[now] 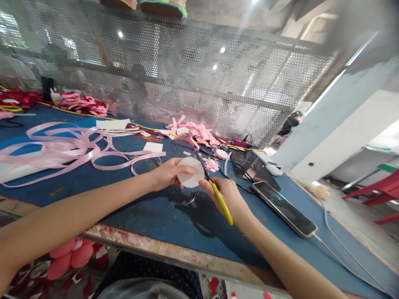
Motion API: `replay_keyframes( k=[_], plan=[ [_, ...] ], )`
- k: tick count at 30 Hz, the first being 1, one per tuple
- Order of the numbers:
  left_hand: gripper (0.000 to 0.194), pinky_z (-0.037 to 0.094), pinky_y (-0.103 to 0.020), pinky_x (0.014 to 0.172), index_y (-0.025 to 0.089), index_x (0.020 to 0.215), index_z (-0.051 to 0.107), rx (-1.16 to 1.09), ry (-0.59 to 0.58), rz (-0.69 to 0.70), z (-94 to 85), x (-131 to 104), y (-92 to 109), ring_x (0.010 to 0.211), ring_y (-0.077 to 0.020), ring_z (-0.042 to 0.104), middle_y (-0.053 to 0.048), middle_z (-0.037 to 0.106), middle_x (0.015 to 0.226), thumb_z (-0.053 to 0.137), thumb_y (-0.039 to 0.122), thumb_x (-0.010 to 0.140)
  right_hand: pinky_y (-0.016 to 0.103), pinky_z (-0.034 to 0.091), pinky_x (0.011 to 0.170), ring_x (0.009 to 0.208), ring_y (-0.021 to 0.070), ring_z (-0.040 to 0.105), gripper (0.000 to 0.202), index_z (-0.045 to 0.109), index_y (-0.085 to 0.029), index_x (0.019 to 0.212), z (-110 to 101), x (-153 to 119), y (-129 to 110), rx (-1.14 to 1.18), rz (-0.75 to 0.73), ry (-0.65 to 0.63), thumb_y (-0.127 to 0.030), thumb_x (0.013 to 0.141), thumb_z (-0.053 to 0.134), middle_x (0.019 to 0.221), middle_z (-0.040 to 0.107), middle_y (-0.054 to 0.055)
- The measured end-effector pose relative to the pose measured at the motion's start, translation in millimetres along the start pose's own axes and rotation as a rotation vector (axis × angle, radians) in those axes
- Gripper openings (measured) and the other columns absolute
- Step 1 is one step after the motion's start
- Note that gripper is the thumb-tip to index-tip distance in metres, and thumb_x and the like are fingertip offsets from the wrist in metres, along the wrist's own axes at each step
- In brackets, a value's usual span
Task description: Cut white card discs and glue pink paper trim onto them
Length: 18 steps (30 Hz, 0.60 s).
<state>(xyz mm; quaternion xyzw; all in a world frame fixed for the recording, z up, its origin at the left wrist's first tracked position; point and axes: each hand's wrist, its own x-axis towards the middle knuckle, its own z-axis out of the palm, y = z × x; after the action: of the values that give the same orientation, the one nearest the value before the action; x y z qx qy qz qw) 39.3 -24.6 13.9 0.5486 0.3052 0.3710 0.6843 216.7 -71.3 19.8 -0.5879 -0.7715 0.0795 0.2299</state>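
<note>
My left hand point(171, 173) pinches a round white paper disc point(190, 179), its thumb lying across the upper face. Scissors with yellow handles point(222, 203) are gripped in my right hand point(229, 195). Their dark blades point away from me and touch or nearly touch the disc's right edge; I cannot tell how far they are parted. Both hands are held above the blue tabletop point(137, 216). A thin white paper sliver point(191, 200) lies below the disc. Just beyond the hands sits a small pink ruffled piece point(212, 165).
Loose pink ribbon point(99, 160) spreads over the left side, near stacked white cards point(120, 128). Pink petals lie heaped with a pink glue gun point(191, 141) at the back. A cabled phone point(285, 207) and dark tablet point(252, 166) lie right. Perforated metal mesh point(187, 74) stands behind.
</note>
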Motion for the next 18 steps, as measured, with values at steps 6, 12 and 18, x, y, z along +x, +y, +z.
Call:
replay_keyframes(
  k=[6, 12, 18],
  plan=[
    [0.031, 0.044, -0.017, 0.036, 0.015, 0.093, 0.057, 0.093, 0.041, 0.179, 10.3, -6, -6, 0.051, -0.0124, 0.062, -0.002, 0.065, 0.068, 0.062, 0.039, 0.076, 0.023, 0.022, 0.046, 0.048, 0.0096, 0.029, 0.057, 0.042, -0.019, 0.055, -2, 0, 2, 0.016, 0.012, -0.042, -0.071, 0.077, 0.035, 0.048, 0.038, -0.003],
    [0.025, 0.045, -0.018, 0.034, 0.014, 0.087, 0.055, 0.320, 0.034, 0.236, 9.7, -13, -2, 0.046, -0.0134, 0.062, -0.001, 0.063, 0.066, 0.060, 0.036, 0.076, 0.023, 0.026, 0.048, 0.051, 0.0107, 0.035, 0.050, 0.045, -0.019, 0.065, -3, -3, 0, 0.070, -0.036, -0.126, -0.066, 0.078, 0.039, 0.055, 0.043, -0.003],
    [0.026, 0.046, -0.019, 0.035, 0.013, 0.089, 0.056, 0.310, 0.037, 0.220, 11.4, -14, -1, 0.047, -0.0132, 0.061, -0.002, 0.063, 0.067, 0.058, 0.036, 0.076, 0.023, 0.023, 0.048, 0.049, 0.0101, 0.031, 0.052, 0.043, -0.019, 0.061, -2, -6, -4, 0.073, -0.041, -0.090, -0.066, 0.080, 0.033, 0.052, 0.039, -0.003]
  ],
)
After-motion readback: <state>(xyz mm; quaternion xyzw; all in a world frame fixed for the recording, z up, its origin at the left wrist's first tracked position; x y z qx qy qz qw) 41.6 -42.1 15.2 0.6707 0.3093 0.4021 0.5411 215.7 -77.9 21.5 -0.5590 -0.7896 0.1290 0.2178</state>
